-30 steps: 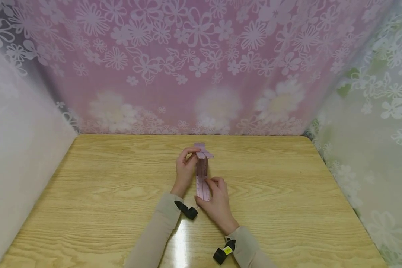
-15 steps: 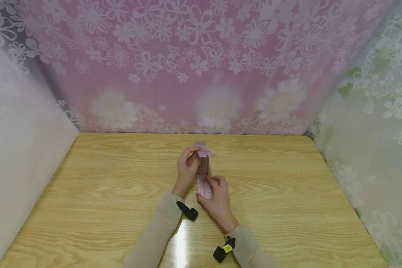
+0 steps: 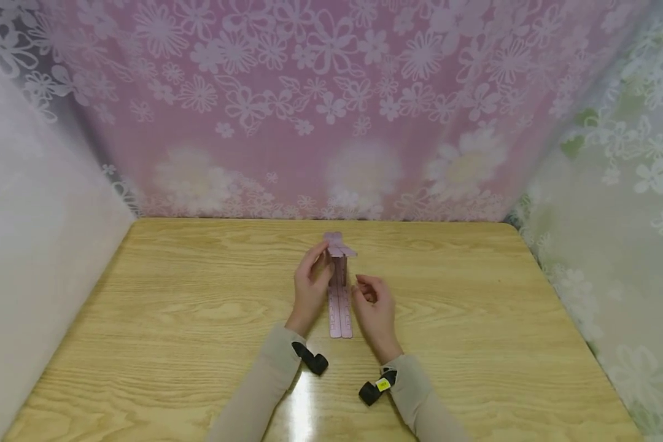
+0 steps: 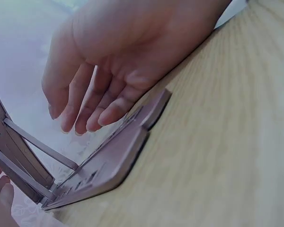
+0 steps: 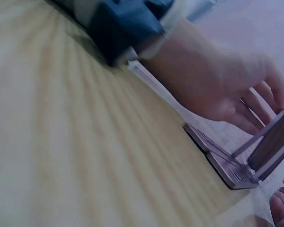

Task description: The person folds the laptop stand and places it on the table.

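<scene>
A pinkish-purple folding stand is propped up on the table, with a slotted base, an upright and a tilted top plate. Two thin struts join its base and upright. My left hand holds the upright from the left, thumb across its front and fingers up beside the top plate. Just right of the base, my right hand is apart from the stand, its fingers loosely bent and holding nothing. In the left wrist view, the right hand hangs over the base.
The stand rests on a wood-grain table. Pink flowered curtain hangs behind the far edge, with pale sheets at the sides. Black straps with small cameras sit on both wrists.
My right hand has let go of the base and moved up and right. The left thumb now lies lower, on the upright. The stand has shifted slightly right in view.
</scene>
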Demonstrator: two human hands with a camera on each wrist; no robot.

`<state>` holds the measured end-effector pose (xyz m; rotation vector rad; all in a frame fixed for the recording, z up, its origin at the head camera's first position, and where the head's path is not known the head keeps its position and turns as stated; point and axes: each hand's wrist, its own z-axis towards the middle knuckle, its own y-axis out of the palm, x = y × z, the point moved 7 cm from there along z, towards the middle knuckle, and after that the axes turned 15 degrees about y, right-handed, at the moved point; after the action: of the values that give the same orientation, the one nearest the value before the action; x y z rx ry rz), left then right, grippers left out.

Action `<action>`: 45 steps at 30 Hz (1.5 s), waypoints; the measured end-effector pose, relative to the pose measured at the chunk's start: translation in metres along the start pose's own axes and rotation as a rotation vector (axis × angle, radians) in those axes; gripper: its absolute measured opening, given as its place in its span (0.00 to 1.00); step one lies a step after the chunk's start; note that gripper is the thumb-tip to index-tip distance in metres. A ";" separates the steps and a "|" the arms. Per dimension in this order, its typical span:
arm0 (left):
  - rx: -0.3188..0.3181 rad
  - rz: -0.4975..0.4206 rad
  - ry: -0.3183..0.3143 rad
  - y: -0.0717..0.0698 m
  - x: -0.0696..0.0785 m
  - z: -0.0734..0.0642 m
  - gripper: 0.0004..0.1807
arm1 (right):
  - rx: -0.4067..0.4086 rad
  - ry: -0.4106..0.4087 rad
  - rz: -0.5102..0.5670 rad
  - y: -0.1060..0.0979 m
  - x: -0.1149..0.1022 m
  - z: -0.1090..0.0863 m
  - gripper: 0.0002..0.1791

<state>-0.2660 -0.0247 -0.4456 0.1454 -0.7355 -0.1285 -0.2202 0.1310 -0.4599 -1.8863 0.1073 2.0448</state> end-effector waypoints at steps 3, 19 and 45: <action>0.029 0.013 -0.007 -0.003 0.000 0.001 0.22 | -0.006 0.050 0.010 -0.001 -0.002 0.008 0.13; 0.106 0.107 -0.124 -0.006 -0.014 -0.005 0.27 | -0.119 0.028 0.150 0.006 0.004 0.039 0.24; -0.060 0.220 -0.022 0.004 0.001 0.003 0.23 | -0.157 -0.136 0.046 0.023 -0.011 0.041 0.23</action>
<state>-0.2667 -0.0214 -0.4421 0.0058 -0.7644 0.0575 -0.2652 0.1193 -0.4487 -1.8420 -0.0459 2.2658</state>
